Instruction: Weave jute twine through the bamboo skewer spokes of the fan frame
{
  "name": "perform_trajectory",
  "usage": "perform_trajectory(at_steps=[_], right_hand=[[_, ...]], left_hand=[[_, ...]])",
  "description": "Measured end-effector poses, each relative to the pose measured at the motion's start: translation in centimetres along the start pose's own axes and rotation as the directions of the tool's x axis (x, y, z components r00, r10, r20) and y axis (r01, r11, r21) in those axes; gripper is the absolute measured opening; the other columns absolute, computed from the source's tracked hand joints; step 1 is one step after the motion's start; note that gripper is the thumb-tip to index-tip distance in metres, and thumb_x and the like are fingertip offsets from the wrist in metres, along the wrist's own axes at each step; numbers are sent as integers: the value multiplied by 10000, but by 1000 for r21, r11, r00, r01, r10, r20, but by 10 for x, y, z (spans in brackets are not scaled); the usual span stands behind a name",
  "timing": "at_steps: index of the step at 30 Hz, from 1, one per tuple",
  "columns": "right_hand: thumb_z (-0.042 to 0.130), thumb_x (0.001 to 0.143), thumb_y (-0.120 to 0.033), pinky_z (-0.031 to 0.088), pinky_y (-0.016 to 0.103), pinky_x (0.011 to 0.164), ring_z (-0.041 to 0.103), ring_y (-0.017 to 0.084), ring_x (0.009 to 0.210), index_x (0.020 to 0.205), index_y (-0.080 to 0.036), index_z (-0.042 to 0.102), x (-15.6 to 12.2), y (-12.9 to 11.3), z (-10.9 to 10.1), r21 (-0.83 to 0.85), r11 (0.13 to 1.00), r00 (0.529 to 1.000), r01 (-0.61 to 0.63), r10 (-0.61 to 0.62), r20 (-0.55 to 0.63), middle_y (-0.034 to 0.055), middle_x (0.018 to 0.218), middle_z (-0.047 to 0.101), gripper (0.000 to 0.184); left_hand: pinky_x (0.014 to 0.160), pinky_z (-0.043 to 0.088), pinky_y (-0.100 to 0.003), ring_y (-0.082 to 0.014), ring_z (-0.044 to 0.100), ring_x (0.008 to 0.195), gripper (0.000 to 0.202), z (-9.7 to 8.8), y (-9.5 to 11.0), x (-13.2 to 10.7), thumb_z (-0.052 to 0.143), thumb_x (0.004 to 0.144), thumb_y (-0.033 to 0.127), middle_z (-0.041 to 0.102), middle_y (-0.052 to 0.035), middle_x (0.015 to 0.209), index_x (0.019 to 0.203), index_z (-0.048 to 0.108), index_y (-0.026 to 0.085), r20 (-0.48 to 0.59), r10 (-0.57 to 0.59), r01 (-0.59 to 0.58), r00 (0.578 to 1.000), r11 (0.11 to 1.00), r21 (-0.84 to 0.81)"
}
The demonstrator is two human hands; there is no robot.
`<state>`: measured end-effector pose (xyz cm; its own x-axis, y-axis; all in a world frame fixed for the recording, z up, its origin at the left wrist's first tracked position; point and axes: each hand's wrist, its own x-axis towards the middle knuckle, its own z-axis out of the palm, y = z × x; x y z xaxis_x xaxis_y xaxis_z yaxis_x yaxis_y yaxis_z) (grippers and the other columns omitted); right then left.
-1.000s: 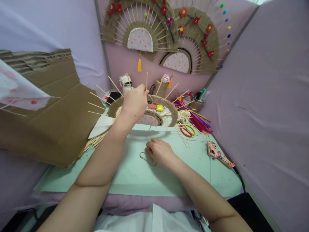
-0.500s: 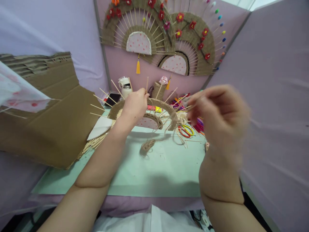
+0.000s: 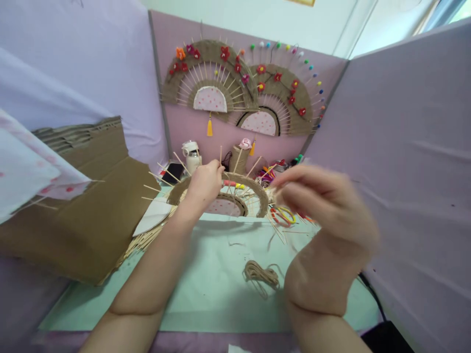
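A half-ring cardboard fan frame (image 3: 263, 193), wrapped in brown twine and with thin bamboo sticks poking outward, stands on the table. My left hand (image 3: 206, 181) grips the top of its arch, fingers closed round it beside an upright stick. Inside the arch sits a smaller half-disc (image 3: 224, 206) with pink-dotted white cloth and a brown rim. My right hand (image 3: 327, 201), smeared by motion, is right of the frame with its fingers pinched, seemingly on a strand of twine that is too blurred to follow. A loose bundle of twine (image 3: 261, 274) lies on the table nearer to me.
Cardboard (image 3: 91, 220) and dotted cloth (image 3: 37, 166) stand at left, beside bamboo sticks (image 3: 143, 240). Scissors (image 3: 283, 215) lie behind my right hand. A white bottle (image 3: 191, 157) and a twine-covered cylinder (image 3: 238, 159) stand at the back, below two decorated fans (image 3: 209, 54) on the partition.
The twine bundle has shifted right and toward me and looks looser. My right hand has moved slightly, while my left keeps its grip on the frame. The camera view has tilted upward.
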<state>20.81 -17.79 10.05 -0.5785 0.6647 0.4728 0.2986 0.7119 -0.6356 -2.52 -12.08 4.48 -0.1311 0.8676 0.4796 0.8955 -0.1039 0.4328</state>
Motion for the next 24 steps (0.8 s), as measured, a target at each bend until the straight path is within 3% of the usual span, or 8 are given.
perform_trajectory(at_steps=[2,3,6,10,13,18,24], right_hand=[[508,875,-340,458,221,585,578,104,645,988,-186,674,11,14,18,-127,992,972,-3,33,235,33,808,680,253],[467,897,-319,447,222,596,584,109,649,1011,-186,666,18,22,28,-181,983,965,-19,65,255,30,803,678,265],[408,922,-297,420,244,631,599,135,649,972,-183,670,40,45,55,-373,920,973,-124,187,136,42,756,682,290],[523,853,-418,418,299,687,641,236,797,831,-137,697,61,65,85,-598,737,941,-316,322,-100,153,811,696,331],[556,814,-438,420,308,672,645,260,822,859,-139,700,68,73,99,-639,673,917,-371,373,-140,166,858,698,334],[509,789,-237,363,244,615,618,181,763,812,-187,693,68,87,104,-557,776,941,-295,337,-29,82,808,699,192],[451,792,-231,284,218,549,506,120,616,749,-163,636,64,97,89,-377,892,965,-249,260,-23,30,706,644,202]], left_hand=[[631,418,-262,-185,641,678,277,2,2,0,369,905,297,679,-77,735,828,607,178,17,-4,4,1000,1000,-31],[613,414,-255,-181,643,669,270,3,3,0,372,903,295,675,-73,725,815,599,180,26,-1,3,1000,999,-48],[558,397,-238,-174,648,633,265,7,1,1,369,901,316,653,-59,684,793,572,184,67,10,-3,998,995,-103],[506,390,-220,-146,642,551,253,11,-4,2,359,897,340,639,-35,683,778,528,193,116,12,12,993,979,-204],[501,402,-211,-139,643,532,214,14,-5,4,379,879,317,624,-22,660,733,482,199,133,-5,37,991,970,-242],[488,429,-219,-156,657,534,203,15,-12,7,378,871,289,614,-34,664,710,458,193,217,-16,64,976,974,-216],[425,473,-212,-165,676,552,191,2,-24,7,406,864,324,597,-39,779,801,506,174,466,-27,200,885,923,-327]])
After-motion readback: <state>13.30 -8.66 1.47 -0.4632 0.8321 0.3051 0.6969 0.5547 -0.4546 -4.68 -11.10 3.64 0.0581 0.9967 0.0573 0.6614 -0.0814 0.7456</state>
